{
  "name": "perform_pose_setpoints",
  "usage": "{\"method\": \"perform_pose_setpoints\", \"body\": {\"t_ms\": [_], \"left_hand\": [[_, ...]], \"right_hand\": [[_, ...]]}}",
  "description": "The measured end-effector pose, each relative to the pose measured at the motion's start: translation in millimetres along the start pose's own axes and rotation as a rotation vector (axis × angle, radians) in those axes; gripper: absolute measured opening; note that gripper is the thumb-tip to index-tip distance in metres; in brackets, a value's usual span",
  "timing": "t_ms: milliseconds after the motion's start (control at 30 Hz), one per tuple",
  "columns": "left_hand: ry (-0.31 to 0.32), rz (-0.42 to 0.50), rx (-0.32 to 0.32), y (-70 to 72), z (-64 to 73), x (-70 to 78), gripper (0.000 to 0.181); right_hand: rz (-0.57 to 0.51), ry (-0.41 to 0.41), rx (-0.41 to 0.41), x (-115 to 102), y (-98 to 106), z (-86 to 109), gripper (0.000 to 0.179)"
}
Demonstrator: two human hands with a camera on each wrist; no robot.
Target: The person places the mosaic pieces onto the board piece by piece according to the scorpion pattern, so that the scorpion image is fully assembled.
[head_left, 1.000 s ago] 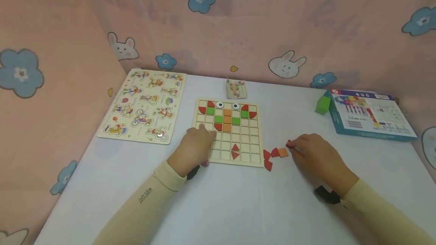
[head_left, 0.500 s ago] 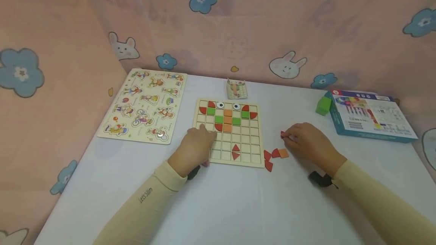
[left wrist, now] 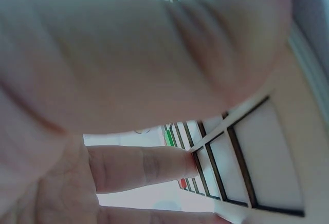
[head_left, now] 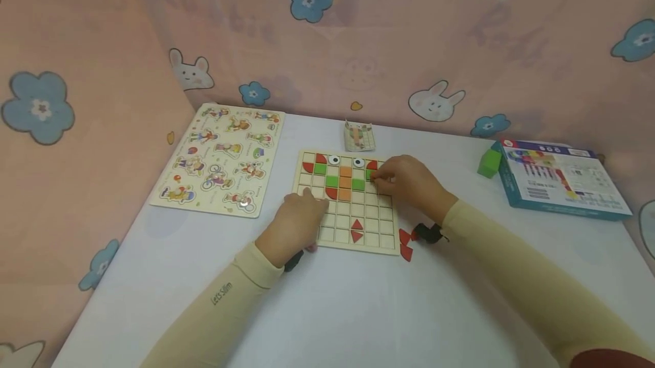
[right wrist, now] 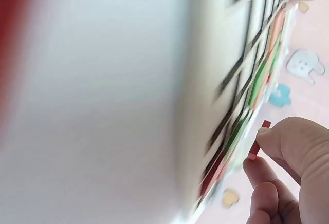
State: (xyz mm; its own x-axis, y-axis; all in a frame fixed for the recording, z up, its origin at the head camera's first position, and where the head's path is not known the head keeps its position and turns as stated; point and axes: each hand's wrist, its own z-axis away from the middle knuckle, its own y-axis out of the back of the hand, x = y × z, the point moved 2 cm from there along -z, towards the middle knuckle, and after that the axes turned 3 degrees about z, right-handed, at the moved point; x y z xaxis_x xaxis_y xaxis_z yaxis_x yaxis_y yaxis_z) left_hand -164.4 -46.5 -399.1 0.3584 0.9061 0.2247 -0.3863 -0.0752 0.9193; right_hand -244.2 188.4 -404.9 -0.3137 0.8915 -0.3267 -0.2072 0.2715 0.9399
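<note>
A wooden grid board [head_left: 331,235] lies on the white table, with orange squares [head_left: 345,182], green squares [head_left: 332,182], red quarter-round pieces [head_left: 331,192], eye discs [head_left: 334,160] and two red triangles [head_left: 356,224] in its cells. My left hand [head_left: 294,226] rests on the board's left edge; in the left wrist view two fingers [left wrist: 144,168] reach out straight over the frame. Above the board's upper right part, my right hand [head_left: 411,183] pinches a small red piece [right wrist: 259,139] between thumb and finger. Its outline shows only edge-on.
Loose red pieces [head_left: 406,252] lie by the board's lower right corner, partly near the right wrist's black strap [head_left: 428,234]. A picture puzzle [head_left: 217,157] is at left, a small pattern card [head_left: 360,137] behind, a green block [head_left: 489,163] and a box [head_left: 568,180] at right.
My right hand has moved left and away from me with the red piece, from the loose pieces to the board's upper right. My left hand has stayed on the board.
</note>
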Motion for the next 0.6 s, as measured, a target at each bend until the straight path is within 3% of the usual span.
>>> {"method": "perform_pose_setpoints", "body": {"t_ms": [167, 600], "left_hand": [[-0.002, -0.016, 0.007, 0.0, 0.0, 0.5, 0.093], [-0.003, -0.033, 0.002, 0.3, -0.9, 0.7, 0.092]], "right_hand": [[0.051, 0.126, 0.010, -18, -4, -21.1, 0.020], [0.177, 0.110, -0.078, -29, -13, -28.5, 0.027]]}}
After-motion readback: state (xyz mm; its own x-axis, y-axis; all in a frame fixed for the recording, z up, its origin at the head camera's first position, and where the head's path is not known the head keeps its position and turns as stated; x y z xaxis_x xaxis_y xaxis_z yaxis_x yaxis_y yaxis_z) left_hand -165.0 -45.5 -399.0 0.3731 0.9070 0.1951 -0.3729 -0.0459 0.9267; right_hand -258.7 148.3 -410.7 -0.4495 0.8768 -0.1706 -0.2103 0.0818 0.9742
